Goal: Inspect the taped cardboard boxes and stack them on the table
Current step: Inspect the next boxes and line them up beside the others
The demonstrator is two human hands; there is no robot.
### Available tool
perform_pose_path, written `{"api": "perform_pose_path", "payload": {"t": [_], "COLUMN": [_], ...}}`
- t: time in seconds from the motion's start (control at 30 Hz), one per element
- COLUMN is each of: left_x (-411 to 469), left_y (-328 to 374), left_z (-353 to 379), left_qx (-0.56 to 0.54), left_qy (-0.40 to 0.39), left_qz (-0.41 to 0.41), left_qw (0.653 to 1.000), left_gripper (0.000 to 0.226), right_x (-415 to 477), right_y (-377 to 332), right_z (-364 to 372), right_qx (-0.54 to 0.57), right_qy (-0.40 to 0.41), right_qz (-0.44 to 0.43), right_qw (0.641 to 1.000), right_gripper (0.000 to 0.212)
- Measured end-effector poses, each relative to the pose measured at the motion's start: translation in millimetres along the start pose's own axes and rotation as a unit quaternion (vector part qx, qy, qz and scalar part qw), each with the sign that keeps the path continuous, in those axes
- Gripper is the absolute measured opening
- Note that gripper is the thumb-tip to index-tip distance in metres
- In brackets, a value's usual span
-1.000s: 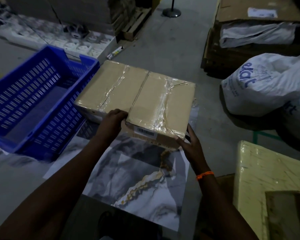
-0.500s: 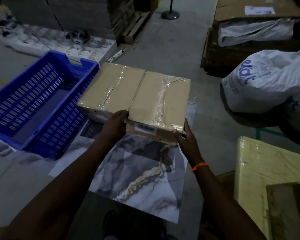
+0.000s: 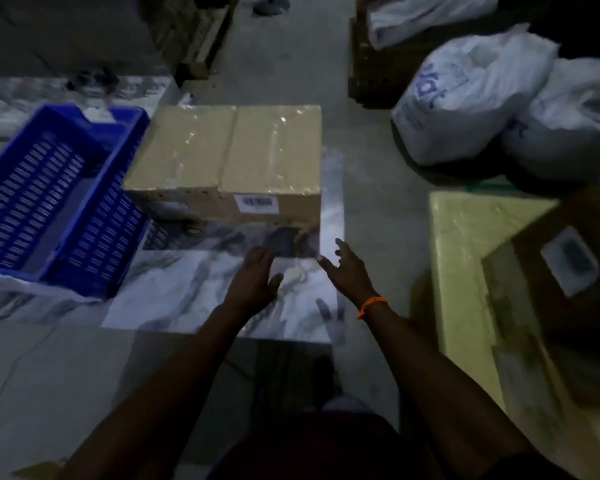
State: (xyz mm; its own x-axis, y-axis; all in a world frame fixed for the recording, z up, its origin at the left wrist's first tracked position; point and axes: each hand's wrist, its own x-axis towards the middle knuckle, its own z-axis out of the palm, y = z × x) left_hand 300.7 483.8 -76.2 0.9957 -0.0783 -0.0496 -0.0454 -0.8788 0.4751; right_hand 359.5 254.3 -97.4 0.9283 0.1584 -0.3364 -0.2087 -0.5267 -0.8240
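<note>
1. One taped cardboard box (image 3: 229,161) sits flat on the far part of the marble-patterned table (image 3: 174,292), and nothing is stacked on it
2. Clear tape runs across the box top in glinting strips, and a seam divides the top down the middle
3. A white barcode label (image 3: 256,202) is fixed to the near side face of the box, right of centre
4. The left hand (image 3: 253,282) is over the table on the near side of the box and apart from it; its fingers are straight and together, thumb out, and it holds nothing
5. The right hand (image 3: 347,271) is just beside the left, also apart from the box; its fingers are spread and relaxed and it holds nothing. An orange band (image 3: 371,306) circles its wrist
6. Whether either hand touches the table surface cannot be told, as the view is dim and blurred
7. A blue crate (image 3: 49,202) with slotted walls stands on the left part of the table, just beside the box; contact between them cannot be confirmed
8. On the floor to the right lie two white sacks (image 3: 465,98), one with blue lettering
9. Nearer on the right, a pale yellow wrapped block (image 3: 471,271) stands with a brown labelled carton (image 3: 568,282) against it
</note>
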Motion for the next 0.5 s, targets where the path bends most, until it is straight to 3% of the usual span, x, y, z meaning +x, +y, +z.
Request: {"api": "perform_pose_path", "payload": {"t": [0.2, 0.37, 0.5], "left_x": [-64.5, -105.4, -121.5], "left_y": [72.5, 138.0, 192.9], "left_z": [80.6, 137.4, 151.3], "left_qx": [-0.080, -0.095, -0.108], "left_qy": [-0.093, -0.205, -0.221], "left_qz": [0.116, 0.231, 0.305], "left_qw": [0.986, 0.946, 0.920], "left_gripper": [0.043, 0.040, 0.038], "right_x": [-156.1, -284.6, -352.7], "right_y": [101.8, 149.8, 176.5], "right_z": [-9.7, -48.2, -77.6], "right_qx": [0.076, 0.036, 0.051], "right_qy": [0.149, 0.296, 0.388], "right_qz": [0.148, 0.207, 0.230], "right_qw": [0.975, 0.932, 0.891], "right_gripper": [0.058, 0.044, 0.036]}}
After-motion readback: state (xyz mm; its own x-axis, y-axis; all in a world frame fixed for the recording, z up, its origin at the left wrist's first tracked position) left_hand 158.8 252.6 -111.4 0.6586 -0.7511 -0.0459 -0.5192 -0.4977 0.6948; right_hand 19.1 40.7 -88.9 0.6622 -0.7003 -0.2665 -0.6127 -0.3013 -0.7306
